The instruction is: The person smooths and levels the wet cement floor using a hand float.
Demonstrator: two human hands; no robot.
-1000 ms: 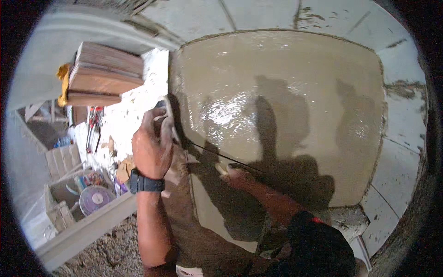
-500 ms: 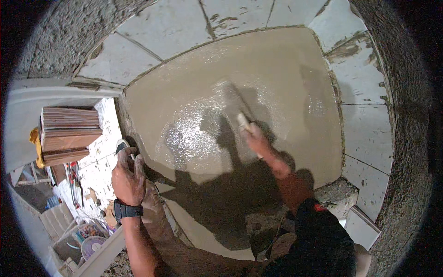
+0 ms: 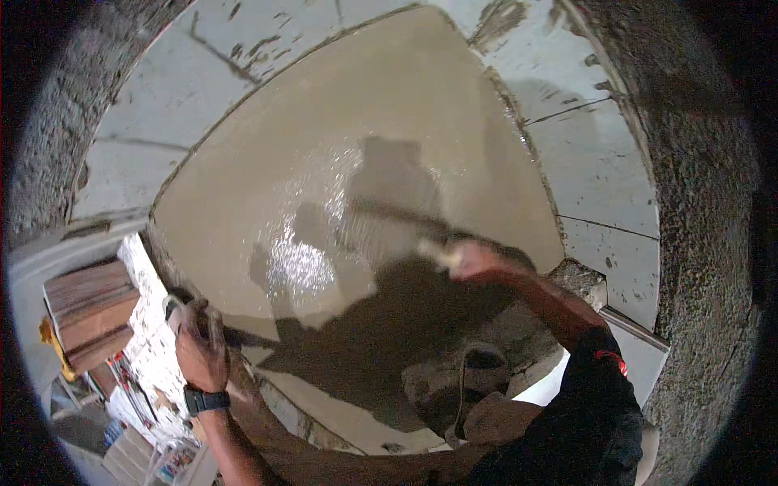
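My right hand (image 3: 476, 261) is closed round the pale handle of a flat finishing trowel (image 3: 438, 254). The trowel's blade is blurred against the wet, tan mortar surface (image 3: 454, 89), which has a glossy patch left of the tool. My left hand (image 3: 203, 356), with a dark watch on the wrist, is beside my bent leg at the left edge of the mortar. Its fingers look stretched and apart, though slightly smeared. Just beyond them is a dark, rounded thing with a pale rim (image 3: 173, 309), perhaps a shoe tip; the hand partly covers it.
Pale, mortar-splashed tiles (image 3: 604, 174) border the mortar at the back and right, with rough grey walls (image 3: 689, 170) outside them. At left are a stack of reddish-brown tiles (image 3: 91, 312), red-handled tools (image 3: 126, 377) and a box of small items (image 3: 174, 462).
The view has turned, shifting the surroundings. My right hand and trowel have moved nearer to my body across the mortar. My left hand stays beside my leg.
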